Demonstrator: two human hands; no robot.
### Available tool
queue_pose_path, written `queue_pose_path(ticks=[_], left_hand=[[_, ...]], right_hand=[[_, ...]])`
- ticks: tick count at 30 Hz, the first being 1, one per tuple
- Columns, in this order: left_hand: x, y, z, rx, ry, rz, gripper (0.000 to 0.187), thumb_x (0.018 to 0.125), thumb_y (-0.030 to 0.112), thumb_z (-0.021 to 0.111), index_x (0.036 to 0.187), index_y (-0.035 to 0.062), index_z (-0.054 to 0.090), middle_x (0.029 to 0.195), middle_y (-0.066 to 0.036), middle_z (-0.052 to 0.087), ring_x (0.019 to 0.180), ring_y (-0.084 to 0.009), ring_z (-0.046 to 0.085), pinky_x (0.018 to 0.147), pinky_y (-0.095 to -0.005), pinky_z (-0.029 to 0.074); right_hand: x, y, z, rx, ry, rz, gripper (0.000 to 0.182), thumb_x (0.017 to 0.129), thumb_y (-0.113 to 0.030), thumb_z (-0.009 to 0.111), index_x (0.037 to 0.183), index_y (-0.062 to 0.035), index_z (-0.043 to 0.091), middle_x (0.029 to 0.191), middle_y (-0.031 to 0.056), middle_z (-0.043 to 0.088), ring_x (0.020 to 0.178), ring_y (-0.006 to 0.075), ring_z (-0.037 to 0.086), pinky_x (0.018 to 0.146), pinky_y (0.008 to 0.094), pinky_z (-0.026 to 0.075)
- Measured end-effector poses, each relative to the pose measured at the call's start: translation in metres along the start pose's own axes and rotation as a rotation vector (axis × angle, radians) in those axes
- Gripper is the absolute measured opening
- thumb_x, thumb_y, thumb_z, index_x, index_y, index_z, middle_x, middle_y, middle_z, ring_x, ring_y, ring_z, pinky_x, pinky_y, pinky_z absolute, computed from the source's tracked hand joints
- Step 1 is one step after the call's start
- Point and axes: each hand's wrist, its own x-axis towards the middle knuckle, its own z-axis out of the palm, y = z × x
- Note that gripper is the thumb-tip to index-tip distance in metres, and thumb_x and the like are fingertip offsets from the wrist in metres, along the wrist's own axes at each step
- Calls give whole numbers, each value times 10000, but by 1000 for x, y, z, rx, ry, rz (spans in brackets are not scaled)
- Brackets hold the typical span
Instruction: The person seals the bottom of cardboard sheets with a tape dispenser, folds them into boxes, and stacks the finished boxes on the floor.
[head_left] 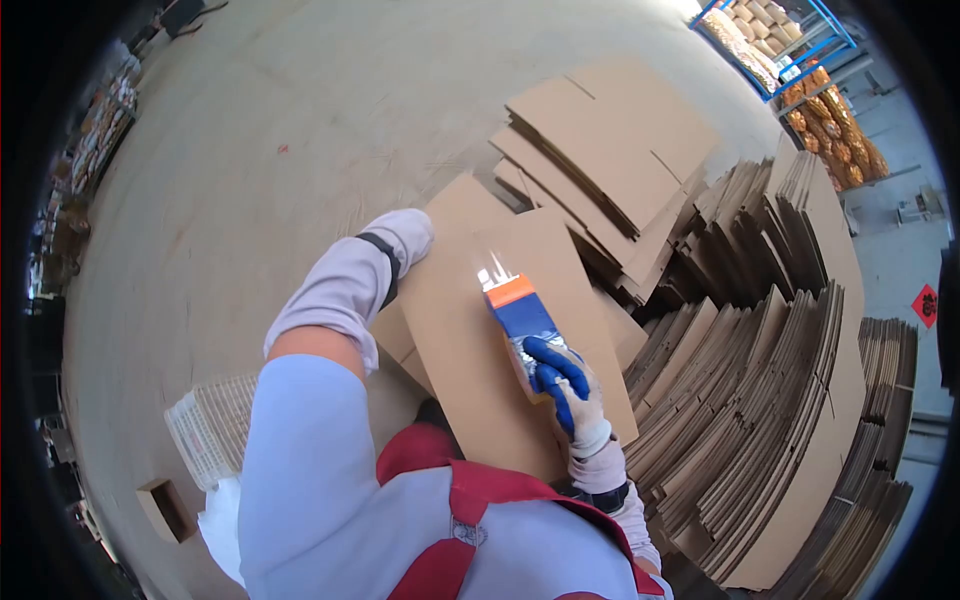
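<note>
My right hand (565, 385), in a white glove with blue coating, is wrapped round a blue and orange tape dispenser (527, 318). The dispenser lies against the upper face of a brown cardboard box (470, 350), with shiny clear tape at its front end. My left arm (335, 285), in a pale sleeve with a dark band, reaches to the box's upper left edge. The left hand itself is hidden beyond the cuff, behind the cardboard.
Flat cardboard sheets (620, 150) lie stacked beyond the box. Many folded cartons (740, 400) stand packed at the right. At the lower left are a white woven basket (212, 420) and a small open box (166, 510). A blue rack (765, 90) stands at the upper right.
</note>
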Motion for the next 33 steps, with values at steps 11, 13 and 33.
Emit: queue_pose_path(ticks=[11,13,33], left_hand=[[-53,118,19,-75,498,-63,718,902,668,391,1361,130,512,1290,-175,582,1196,-336,552,1026,-408,412],[-55,121,13,-59,456,-99,715,902,666,395,1361,130,512,1290,-174,582,1195,-336,553,1018,-411,418],[-258,321,173,175,393,555,859,747,347,717,1485,165,317,1507,-289,246,1413,-516,123,1113,-671,36]], right_hand=[[-95,24,-42,-108,-31,-160,288,876,-162,615,1138,-45,645,1144,151,657,1104,345,567,958,410,436],[-188,54,-85,-81,-149,-137,339,852,-191,600,1150,-30,623,1106,203,648,1044,388,580,869,458,471],[-236,242,-46,332,136,343,315,888,-219,581,1076,21,663,1020,135,702,917,206,660,831,320,494]])
